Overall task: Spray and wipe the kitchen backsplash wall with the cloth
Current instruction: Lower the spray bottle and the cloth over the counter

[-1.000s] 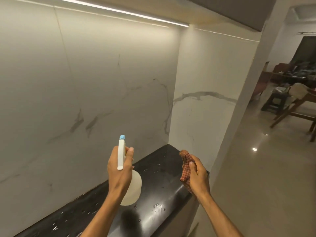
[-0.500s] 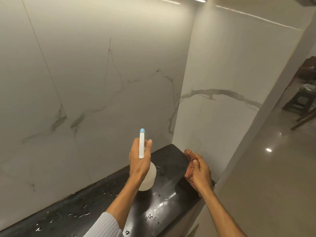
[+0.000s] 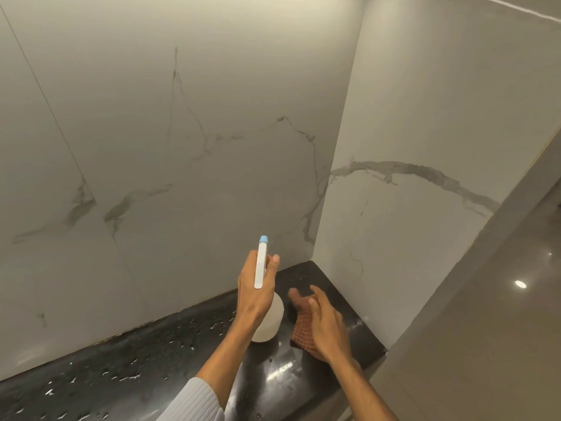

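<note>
Keeps left grip (image 3: 254, 296) clamped on spray bottle (image 3: 271, 322) facing backsplash (image 3: 182, 147), lowers right grip (image 3: 327, 325) and cloth (image 3: 303, 331) toward tabletop (image 3: 136, 369) at lower centre, clasp impossible to tell: spraying likely next.

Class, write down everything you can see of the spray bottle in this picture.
The spray bottle has a rounded, cloudy white plastic body and a long white spray head tipped with a light blue nozzle. It is tilted, nozzle aimed at the marble wall. The left hand grips its neck, holding it above the wet black countertop.
</note>
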